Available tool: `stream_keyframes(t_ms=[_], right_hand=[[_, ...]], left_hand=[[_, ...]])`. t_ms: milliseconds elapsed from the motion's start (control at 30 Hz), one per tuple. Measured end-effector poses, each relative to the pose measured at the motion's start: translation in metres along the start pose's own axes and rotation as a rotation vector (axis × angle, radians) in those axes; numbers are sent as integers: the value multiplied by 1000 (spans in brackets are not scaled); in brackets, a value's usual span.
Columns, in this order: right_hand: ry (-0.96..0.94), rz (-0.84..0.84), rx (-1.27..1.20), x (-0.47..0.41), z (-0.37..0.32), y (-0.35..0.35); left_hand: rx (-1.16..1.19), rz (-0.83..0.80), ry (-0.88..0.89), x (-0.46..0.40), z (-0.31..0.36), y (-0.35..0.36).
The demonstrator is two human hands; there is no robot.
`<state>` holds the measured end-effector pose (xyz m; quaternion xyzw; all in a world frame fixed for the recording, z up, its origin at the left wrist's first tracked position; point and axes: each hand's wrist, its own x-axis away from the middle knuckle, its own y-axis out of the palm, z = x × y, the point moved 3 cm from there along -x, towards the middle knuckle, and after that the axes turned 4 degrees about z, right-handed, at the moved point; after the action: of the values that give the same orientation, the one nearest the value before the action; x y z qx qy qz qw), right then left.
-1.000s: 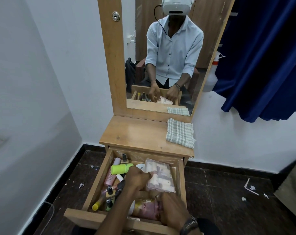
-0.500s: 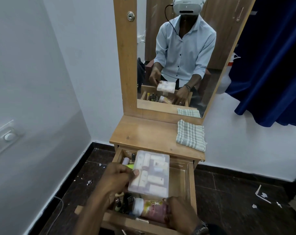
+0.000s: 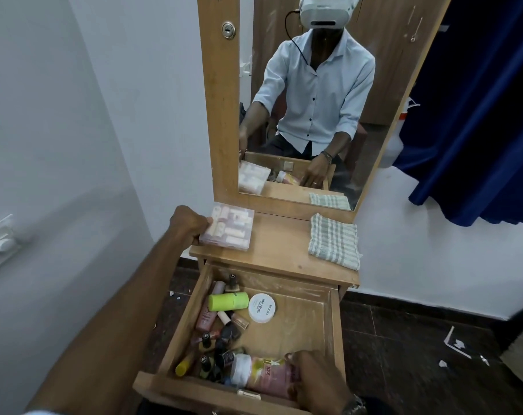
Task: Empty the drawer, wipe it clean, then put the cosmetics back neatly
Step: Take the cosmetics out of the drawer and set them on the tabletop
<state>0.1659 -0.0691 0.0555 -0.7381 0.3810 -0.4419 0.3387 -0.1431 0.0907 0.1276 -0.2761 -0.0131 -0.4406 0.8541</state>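
Observation:
The wooden drawer (image 3: 333, 327) stands pulled open below the dressing table top (image 3: 279, 254). My left hand (image 3: 188, 224) grips a clear plastic case (image 3: 229, 229) of small tubes, which lies at the top's left end. My right hand (image 3: 317, 381) grips a pink bottle (image 3: 266, 377) with a white cap, lying at the drawer's front. Along the drawer's left side lie a green tube (image 3: 229, 301), a white nail polish remover tub (image 3: 262, 307) and several small bottles (image 3: 221, 336). A green checked cloth (image 3: 333, 241) lies on the top's right end.
A tall mirror (image 3: 308, 94) in a wooden frame rises behind the table top and reflects the person. A blue curtain (image 3: 475, 115) hangs at the right. White walls close in on the left, and dark floor tiles (image 3: 404, 348) carry paper scraps.
My left hand lifted the clear case out of the drawer and carried it up to the left end of the table top. My right hand stayed on the pink bottle.

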Motion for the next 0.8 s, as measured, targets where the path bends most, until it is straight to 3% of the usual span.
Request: stream_keyframes(t_ms=[467, 800], right_hand=[[-15, -31, 61, -10, 8, 13], [-11, 10, 64, -17, 18, 25]], left_hand=[[-202, 154, 135, -11, 4, 18], [-256, -101, 406, 14, -2, 22]])
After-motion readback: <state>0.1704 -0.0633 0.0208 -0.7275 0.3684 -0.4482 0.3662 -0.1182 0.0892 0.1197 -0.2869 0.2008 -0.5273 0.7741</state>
